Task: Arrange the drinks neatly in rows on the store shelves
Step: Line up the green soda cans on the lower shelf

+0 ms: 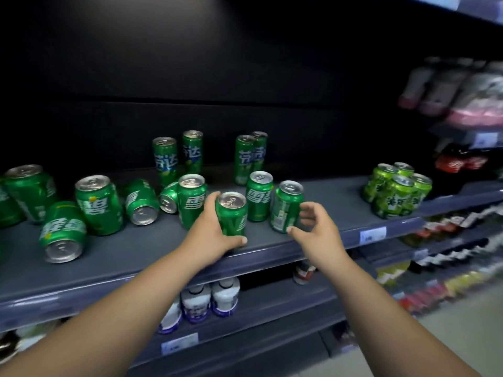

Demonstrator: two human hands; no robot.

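The left hand [211, 229] wraps round a green can [235, 217] on the shelf [136, 248]. The right hand [317, 229] is spread open beside another can [284, 210].

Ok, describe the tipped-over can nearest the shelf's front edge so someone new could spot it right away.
Find the grey shelf scattered with green cans, then look far left of the left hand. The tipped can lies on its side nearest the front lip, silver end facing out; its closest neighbours stand upright.
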